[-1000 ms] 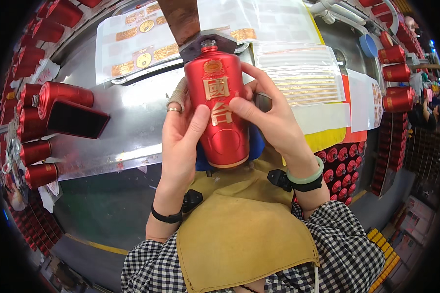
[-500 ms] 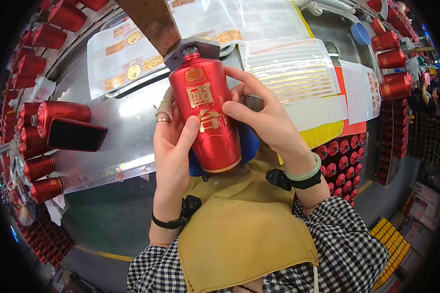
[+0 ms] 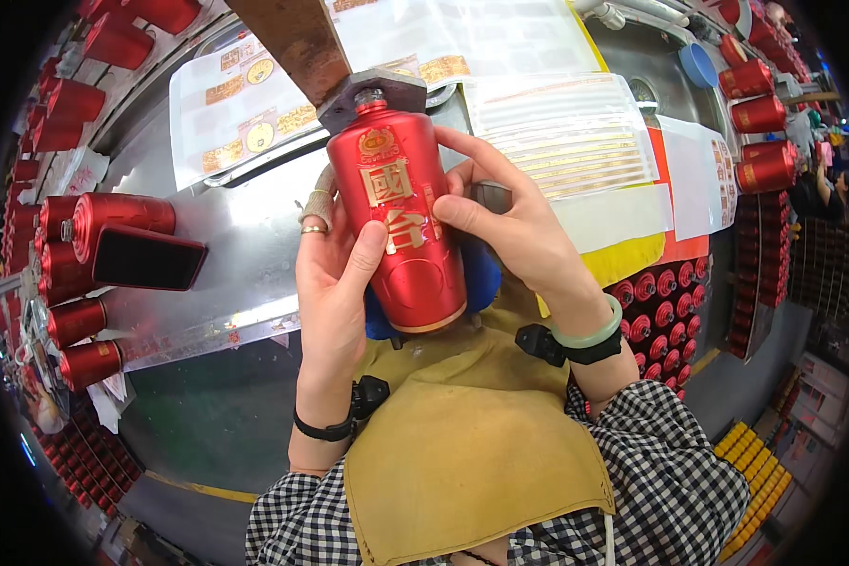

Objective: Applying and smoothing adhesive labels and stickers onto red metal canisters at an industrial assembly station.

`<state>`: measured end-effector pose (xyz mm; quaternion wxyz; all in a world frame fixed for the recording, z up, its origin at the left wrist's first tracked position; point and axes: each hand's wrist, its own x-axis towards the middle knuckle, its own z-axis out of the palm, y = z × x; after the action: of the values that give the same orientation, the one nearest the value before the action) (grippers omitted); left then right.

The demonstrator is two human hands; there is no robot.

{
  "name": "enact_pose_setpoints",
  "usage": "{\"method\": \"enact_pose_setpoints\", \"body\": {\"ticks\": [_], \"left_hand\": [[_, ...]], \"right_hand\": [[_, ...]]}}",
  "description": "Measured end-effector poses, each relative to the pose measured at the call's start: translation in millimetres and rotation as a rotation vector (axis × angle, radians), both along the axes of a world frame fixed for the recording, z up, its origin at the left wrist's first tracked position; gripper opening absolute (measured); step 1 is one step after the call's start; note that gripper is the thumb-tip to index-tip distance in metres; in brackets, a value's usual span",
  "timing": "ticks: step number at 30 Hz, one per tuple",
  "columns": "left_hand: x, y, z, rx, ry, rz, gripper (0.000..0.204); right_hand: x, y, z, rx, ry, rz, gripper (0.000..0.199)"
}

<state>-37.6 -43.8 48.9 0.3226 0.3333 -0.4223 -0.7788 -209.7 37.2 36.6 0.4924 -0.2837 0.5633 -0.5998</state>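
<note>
A glossy red bottle (image 3: 391,274) with large gold characters and a gold emblem lies tilted in front of me, base toward me. Its dark neck reaches a dark angular metal block (image 3: 401,97) at the end of a rusty metal bar (image 3: 294,42). My left hand (image 3: 335,259) is wrapped round the bottle's left side, thumb on the front, with a cloth cover on one finger and a ring. From the right, my right hand (image 3: 505,212) grips the bottle, its thumb tip at the front edge beside small gold lettering; its other fingers are partly hidden behind the bottle.
On the metal table (image 3: 236,222) lie decal sheets (image 3: 561,123) with gold strips, and more printed sheets (image 3: 241,104). A dark phone (image 3: 151,258) leans against red bottles (image 3: 123,222) at left. Racked red bottles (image 3: 665,311) stand at lower right, near a blue bowl (image 3: 697,66) farther back.
My right thumb has shifted slightly to the right on the bottle, showing more of the small gold lettering. The bottle and my left hand stay almost in place.
</note>
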Motion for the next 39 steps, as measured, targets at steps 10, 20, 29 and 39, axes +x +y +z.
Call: {"method": "enact_pose_setpoints", "body": {"ticks": [10,20,29,39], "left_hand": [[2.1,-0.8,-1.7,-0.011,0.005,-0.016,0.066],[2.5,0.0,-4.5,-0.048,0.002,-0.014,0.068],[0.3,-4.7,-1.9,-0.042,0.008,-0.010,0.066],[-25.3,-22.9,-6.9,-0.130,-0.009,0.047,0.059]], "right_hand": [[-31.6,-4.0,11.9,-0.053,0.198,-0.081,0.059],[-31.0,-36.7,62.6,-0.480,1.165,0.057,0.036],[-42.7,-66.9,72.7,-0.582,1.242,-0.016,0.023],[-13.3,-39.6,34.9,-0.042,0.388,0.022,0.049]]}}
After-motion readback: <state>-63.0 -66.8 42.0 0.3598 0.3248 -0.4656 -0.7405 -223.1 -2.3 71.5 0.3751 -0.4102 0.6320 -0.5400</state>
